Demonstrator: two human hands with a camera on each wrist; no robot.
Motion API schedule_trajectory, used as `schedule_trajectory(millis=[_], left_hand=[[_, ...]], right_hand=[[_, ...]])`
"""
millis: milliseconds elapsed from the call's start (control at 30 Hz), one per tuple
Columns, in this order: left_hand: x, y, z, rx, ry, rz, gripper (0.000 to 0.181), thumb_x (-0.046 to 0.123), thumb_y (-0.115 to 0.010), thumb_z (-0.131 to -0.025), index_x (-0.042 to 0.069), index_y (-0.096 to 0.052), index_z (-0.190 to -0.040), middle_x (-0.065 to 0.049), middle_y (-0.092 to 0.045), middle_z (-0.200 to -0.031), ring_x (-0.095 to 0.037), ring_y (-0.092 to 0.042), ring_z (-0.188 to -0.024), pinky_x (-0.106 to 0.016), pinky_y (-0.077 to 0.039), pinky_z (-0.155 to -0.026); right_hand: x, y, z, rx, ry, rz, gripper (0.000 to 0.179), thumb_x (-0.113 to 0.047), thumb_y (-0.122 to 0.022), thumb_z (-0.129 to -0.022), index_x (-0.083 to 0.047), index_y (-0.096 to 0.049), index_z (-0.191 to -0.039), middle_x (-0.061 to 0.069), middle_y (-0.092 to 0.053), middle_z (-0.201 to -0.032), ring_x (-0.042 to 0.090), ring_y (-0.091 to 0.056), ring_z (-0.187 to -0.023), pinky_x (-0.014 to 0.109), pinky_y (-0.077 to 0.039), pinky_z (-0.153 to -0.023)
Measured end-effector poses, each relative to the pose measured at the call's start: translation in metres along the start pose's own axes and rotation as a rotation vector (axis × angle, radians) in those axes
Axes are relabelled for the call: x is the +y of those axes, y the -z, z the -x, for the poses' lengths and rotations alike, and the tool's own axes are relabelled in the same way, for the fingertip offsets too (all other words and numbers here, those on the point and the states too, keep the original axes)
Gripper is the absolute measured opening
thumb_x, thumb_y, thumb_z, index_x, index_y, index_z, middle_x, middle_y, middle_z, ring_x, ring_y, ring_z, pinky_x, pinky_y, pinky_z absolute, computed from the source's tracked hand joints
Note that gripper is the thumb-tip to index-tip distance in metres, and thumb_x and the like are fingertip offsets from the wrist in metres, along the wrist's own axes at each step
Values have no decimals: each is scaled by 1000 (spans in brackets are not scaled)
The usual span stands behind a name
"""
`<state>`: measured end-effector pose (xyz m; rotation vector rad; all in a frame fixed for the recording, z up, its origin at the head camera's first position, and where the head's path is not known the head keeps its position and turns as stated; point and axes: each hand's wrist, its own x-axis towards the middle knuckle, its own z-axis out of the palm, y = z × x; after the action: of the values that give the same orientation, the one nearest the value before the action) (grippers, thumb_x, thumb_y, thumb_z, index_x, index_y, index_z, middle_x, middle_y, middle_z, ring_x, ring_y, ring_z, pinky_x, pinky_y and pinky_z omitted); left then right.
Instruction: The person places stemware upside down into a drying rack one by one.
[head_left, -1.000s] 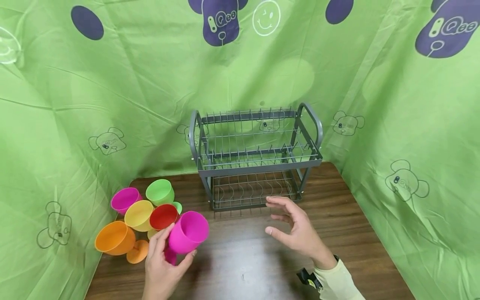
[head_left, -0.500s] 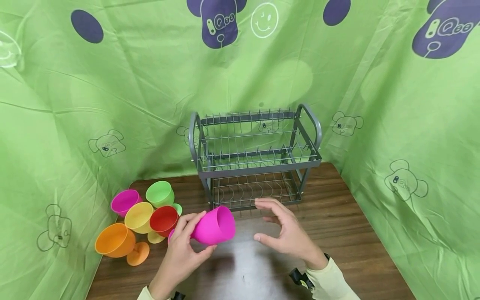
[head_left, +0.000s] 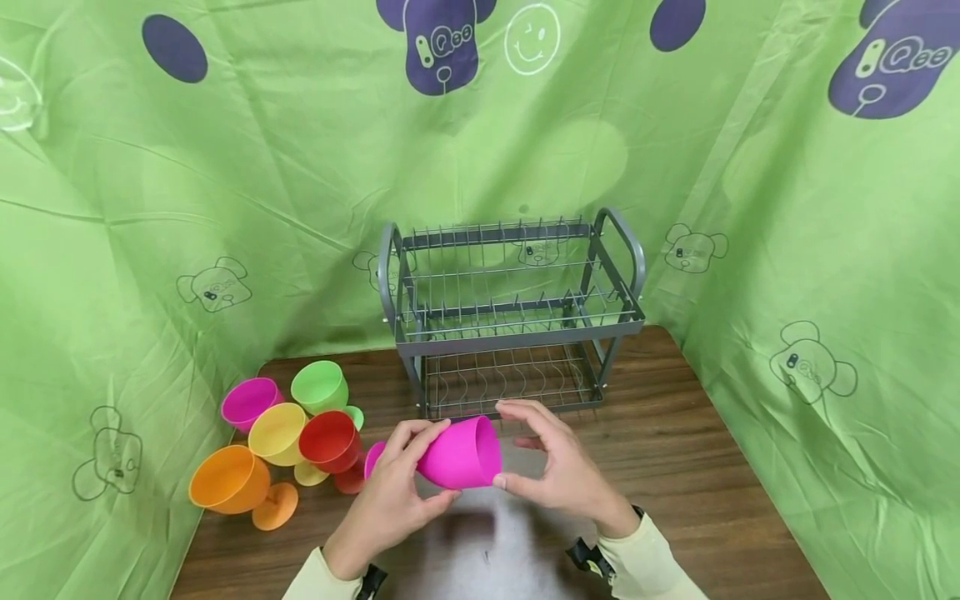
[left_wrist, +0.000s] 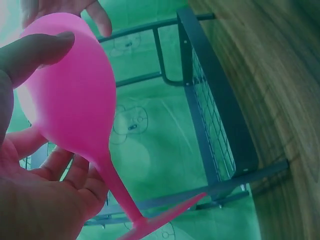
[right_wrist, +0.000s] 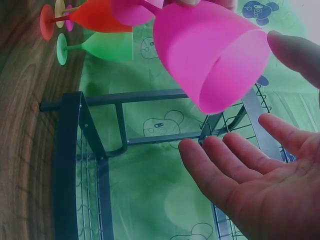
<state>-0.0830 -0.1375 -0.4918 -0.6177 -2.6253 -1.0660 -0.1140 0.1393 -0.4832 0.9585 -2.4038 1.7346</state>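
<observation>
A bright pink plastic goblet (head_left: 457,454) lies tilted on its side in the air, its mouth turned to the right. My left hand (head_left: 393,496) grips its bowl, thumb on the near side and fingers round the far side; the stem and foot stick out in the left wrist view. Close to the goblet's rim, my right hand (head_left: 558,471) holds its fingers spread and loosely bent. In the right wrist view the right thumb (right_wrist: 295,52) is at the rim, and whether it touches I cannot tell. The other right fingers are apart from the goblet.
On the left of the wooden table (head_left: 675,467) stand several goblets: orange (head_left: 228,481), yellow (head_left: 277,435), red (head_left: 330,442), green (head_left: 320,387) and another pink goblet (head_left: 250,403). A grey two-tier dish rack (head_left: 517,340) stands at the back, before green cloth walls (head_left: 300,167).
The left hand has carried the pink goblet rightward from beside the other goblets and tipped it from upright onto its side. My right hand has shifted left toward its rim.
</observation>
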Motion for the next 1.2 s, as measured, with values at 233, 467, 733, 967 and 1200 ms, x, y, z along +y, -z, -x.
schedule_trajectory(millis=[233,467,733,967,1200], left_hand=[[4,-4,-4,-41,-4,5,91,23,-101,-68,17,-60,-149,1,-55,-138,-18,-60,-119,-32,-64,-90],[5,-7,-8,-68,-21,-8,91,22,-100,-69,18,-60,-150,0,-54,-137,-16,-58,-120,-31,-64,-91],[7,-8,-8,-60,-68,-82,95,20,-101,-68,16,-57,-153,-3,-55,-139,-17,-58,-123,-35,-63,-95],[11,-7,-6,-43,-91,-131,96,19,-101,-67,17,-56,-152,-2,-57,-142,-18,-57,-128,-39,-62,-99],[14,-7,-1,57,-76,-99,92,20,-102,-68,16,-58,-148,-3,-58,-146,-19,-58,-132,-42,-62,-101]], right_hand=[[3,-4,0,-32,18,-22,80,-24,-89,-86,-19,-50,-156,7,-51,-155,29,-58,-136,44,-63,-99],[3,-6,3,-39,13,1,77,-27,-90,-85,-18,-54,-152,8,-50,-156,31,-60,-132,42,-64,-96],[7,-11,4,-29,19,-29,71,-23,-90,-86,-16,-56,-148,9,-55,-150,29,-62,-129,43,-64,-96],[7,-13,9,11,-14,-66,69,-19,-91,-84,-16,-58,-144,11,-56,-148,28,-63,-128,43,-64,-96],[9,-15,12,80,-50,-143,71,-13,-90,-83,-13,-57,-146,9,-57,-145,20,-61,-129,42,-63,-97]])
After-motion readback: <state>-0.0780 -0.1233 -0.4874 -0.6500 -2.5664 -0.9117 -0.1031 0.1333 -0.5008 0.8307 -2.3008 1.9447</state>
